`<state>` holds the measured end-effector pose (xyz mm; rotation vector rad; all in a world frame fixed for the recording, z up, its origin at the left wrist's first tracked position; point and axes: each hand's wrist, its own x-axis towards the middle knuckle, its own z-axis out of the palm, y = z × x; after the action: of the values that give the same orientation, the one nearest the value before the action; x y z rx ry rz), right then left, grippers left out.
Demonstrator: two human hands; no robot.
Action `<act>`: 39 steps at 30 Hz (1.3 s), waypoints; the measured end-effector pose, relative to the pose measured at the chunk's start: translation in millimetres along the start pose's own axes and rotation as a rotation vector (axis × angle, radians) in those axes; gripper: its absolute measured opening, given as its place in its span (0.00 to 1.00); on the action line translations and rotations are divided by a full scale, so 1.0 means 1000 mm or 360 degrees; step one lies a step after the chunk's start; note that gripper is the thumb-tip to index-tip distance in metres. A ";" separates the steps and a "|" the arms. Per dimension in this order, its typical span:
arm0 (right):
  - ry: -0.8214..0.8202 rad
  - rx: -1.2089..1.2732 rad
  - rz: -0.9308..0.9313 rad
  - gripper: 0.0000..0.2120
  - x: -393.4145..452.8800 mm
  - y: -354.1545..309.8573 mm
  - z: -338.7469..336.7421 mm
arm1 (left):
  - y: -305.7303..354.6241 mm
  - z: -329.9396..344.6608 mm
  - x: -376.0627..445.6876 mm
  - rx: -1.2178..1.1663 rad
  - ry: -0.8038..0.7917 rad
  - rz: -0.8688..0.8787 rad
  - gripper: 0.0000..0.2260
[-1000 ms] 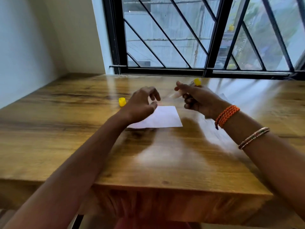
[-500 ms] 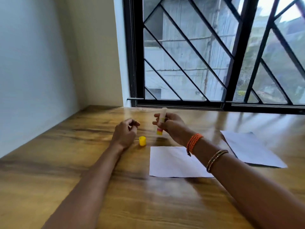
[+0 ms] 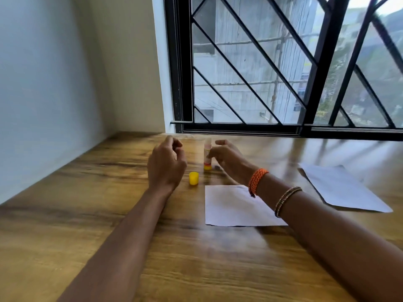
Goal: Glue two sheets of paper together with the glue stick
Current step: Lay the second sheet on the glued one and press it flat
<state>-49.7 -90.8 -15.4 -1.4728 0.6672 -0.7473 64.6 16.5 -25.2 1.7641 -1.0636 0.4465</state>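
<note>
Glue stick (image 3: 207, 156) upright on counter (image 3: 91, 214), uncapped, between hands. Right hand (image 3: 226, 158) touching or just beside stick; grip unclear. Left hand (image 3: 166, 165) loosely curled, empty. Cap (image 3: 193, 178) beside left hand. Risk: careless knock tipping stick, smearing counter.

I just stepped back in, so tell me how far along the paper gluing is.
Done: the yellow cap is off and the glue stick stands upright on the table. In hand: nothing; the right hand is beside the stick, the left hand empty. Left: joining the near sheet and the far sheet, which lie apart.
</note>
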 end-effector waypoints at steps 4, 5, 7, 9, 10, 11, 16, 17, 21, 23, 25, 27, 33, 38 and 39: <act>0.0154 -0.0200 -0.0285 0.19 -0.012 -0.015 -0.039 | 0.037 -0.011 -0.009 -0.0188 0.0041 0.0432 0.02; 0.0212 -0.0288 -0.0338 0.17 -0.015 -0.018 -0.051 | 0.047 -0.011 -0.016 -0.0294 -0.0098 0.0541 0.02; 0.0401 -0.0509 -0.0422 0.11 -0.025 -0.022 -0.080 | 0.072 -0.006 -0.036 -0.0464 -0.0434 0.0688 0.04; 0.0625 -0.0742 -0.0482 0.07 -0.036 -0.021 -0.114 | 0.096 0.005 -0.053 -0.0518 -0.0726 0.0778 0.06; 0.0745 -0.0876 -0.0494 0.07 -0.040 -0.019 -0.131 | 0.105 0.012 -0.057 -0.0506 -0.0835 0.0798 0.07; 0.0873 -0.1024 -0.0475 0.07 -0.046 -0.017 -0.150 | 0.116 0.018 -0.060 -0.0493 -0.0928 0.0804 0.07; 0.1303 -0.1450 -0.0034 0.09 -0.068 -0.003 -0.234 | 0.150 0.050 -0.060 -0.0497 -0.1083 0.0759 0.08; 0.1320 -0.1452 0.0029 0.09 -0.070 0.000 -0.245 | 0.154 0.056 -0.062 -0.0520 -0.1067 0.0723 0.08; 0.1238 -0.1425 0.0250 0.10 -0.070 0.008 -0.267 | 0.156 0.072 -0.070 -0.0475 -0.1046 0.0663 0.07; 0.1205 -0.1437 0.0267 0.10 -0.065 0.008 -0.267 | 0.149 0.074 -0.073 -0.0401 -0.1056 0.0682 0.08; 0.1217 -0.1448 0.0267 0.07 -0.061 0.008 -0.264 | 0.143 0.074 -0.073 -0.0394 -0.1045 0.0652 0.08; 0.1226 -0.1443 0.0244 0.06 -0.060 0.008 -0.263 | 0.141 0.074 -0.072 -0.0405 -0.1029 0.0609 0.08; 0.1289 -0.1384 -0.0062 0.05 -0.066 0.001 -0.253 | 0.142 0.074 -0.069 -0.0431 -0.0924 0.0527 0.08; 0.1277 -0.1591 -0.0632 0.07 -0.076 -0.028 -0.216 | 0.143 0.066 -0.060 -0.0358 -0.0746 0.0501 0.16; 0.1252 -0.1640 -0.0771 0.07 -0.078 -0.037 -0.206 | 0.144 0.062 -0.057 -0.0362 -0.0728 0.0490 0.19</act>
<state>-261.3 -155.4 16.6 -2.3259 1.4560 -1.5278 -94.8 -30.4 -12.7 1.5369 -1.6530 0.0945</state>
